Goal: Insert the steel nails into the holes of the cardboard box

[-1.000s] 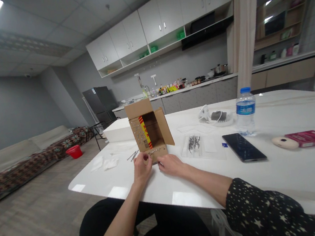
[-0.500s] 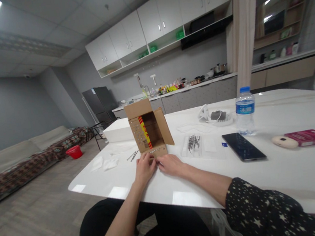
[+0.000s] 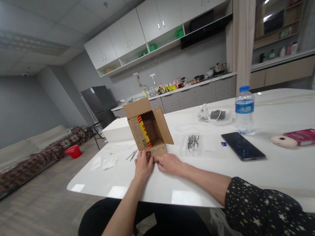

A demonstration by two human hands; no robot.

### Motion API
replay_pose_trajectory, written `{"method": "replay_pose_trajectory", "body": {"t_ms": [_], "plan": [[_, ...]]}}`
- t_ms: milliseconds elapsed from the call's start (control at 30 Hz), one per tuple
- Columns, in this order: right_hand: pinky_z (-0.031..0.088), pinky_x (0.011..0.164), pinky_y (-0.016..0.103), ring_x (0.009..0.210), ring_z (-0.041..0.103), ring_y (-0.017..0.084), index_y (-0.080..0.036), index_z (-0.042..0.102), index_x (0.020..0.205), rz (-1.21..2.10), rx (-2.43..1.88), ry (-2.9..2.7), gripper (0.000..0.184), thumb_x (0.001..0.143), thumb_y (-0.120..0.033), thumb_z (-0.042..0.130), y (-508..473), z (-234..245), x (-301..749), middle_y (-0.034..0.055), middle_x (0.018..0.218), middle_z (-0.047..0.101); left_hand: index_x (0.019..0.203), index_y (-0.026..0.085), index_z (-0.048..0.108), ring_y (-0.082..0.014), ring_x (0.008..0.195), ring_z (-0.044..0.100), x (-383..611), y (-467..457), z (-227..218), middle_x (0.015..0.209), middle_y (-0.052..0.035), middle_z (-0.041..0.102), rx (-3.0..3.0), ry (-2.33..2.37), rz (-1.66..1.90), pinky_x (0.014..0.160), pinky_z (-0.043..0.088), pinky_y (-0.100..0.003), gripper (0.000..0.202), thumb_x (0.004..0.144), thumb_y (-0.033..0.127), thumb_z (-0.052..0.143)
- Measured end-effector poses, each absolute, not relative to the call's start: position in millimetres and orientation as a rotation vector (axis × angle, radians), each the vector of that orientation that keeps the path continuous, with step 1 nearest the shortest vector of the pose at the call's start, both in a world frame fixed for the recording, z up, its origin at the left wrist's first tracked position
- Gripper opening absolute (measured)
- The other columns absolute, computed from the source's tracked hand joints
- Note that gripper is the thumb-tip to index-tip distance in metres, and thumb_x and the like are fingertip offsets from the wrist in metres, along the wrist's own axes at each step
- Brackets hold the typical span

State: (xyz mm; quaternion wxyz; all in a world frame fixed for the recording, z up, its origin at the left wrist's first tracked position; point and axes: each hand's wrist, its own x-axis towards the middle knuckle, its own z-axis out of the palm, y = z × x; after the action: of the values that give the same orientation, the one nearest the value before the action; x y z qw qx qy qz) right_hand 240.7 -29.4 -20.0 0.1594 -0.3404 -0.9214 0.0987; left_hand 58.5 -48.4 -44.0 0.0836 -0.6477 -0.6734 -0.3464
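Observation:
A small open cardboard box (image 3: 149, 129) lies on its side on the white table (image 3: 272, 172), its flaps spread and a red and yellow strip on one flap. Small metal studs dot its lower flap (image 3: 158, 150). My left hand (image 3: 142, 165) rests at that flap's front edge with its fingertips pinched together against it. My right hand (image 3: 168, 163) lies beside it, fingers curled toward the same spot. Whatever the fingertips pinch is too small to make out.
A clear tray of metal pins (image 3: 193, 143) sits right of the box. Further right are a dark phone (image 3: 242, 146), a water bottle (image 3: 244, 111), a red box (image 3: 308, 136) and a beige disc (image 3: 280, 141). White tissues (image 3: 105, 163) lie left, a white box (image 3: 117, 130) behind.
My left hand has closed in on the right hand at the box's lower flap, so the fingertips now meet there. The view has drifted slightly.

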Motion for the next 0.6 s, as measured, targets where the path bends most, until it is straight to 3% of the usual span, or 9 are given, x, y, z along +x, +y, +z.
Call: {"method": "replay_pose_trajectory", "body": {"t_ms": [133,300,600], "plan": [[0.057,0.089,0.044,0.102,0.066,0.022,-0.016,0.062,0.122,0.276,-0.966,-2.636,0.030,0.100,-0.036,0.061,-27.9,-22.2,239.8,0.0085,0.119,0.065,0.103,0.023,0.058,-0.0284,0.108,0.063,57.9,-48.8,-43.3,0.111,-0.0092,0.066,-1.933,-1.966,-1.079,0.092,0.046,-0.047,0.016,0.087,0.023,0.057],[0.057,0.089,0.044,0.103,0.066,0.022,-0.016,0.063,0.121,0.276,-0.987,-2.636,0.029,0.100,-0.036,0.061,-27.9,-23.3,239.1,0.0085,0.120,0.065,0.091,0.022,0.057,-0.0247,0.091,0.065,58.4,-50.4,-41.1,0.092,-0.0060,0.068,-1.886,-1.909,-1.171,0.088,0.047,-0.044,0.006,0.090,0.025,0.052],[0.057,0.089,0.044,0.103,0.066,0.022,-0.016,0.063,0.121,0.272,-0.988,-2.638,0.029,0.100,-0.036,0.061,-28.6,-22.8,240.1,0.0085,0.120,0.065,0.081,0.023,0.053,-0.0183,0.067,0.060,57.5,-54.1,-39.9,0.072,-0.0005,0.064,-1.831,-1.831,-1.342,0.072,0.048,-0.034,0.010,0.087,0.031,0.052]]}}
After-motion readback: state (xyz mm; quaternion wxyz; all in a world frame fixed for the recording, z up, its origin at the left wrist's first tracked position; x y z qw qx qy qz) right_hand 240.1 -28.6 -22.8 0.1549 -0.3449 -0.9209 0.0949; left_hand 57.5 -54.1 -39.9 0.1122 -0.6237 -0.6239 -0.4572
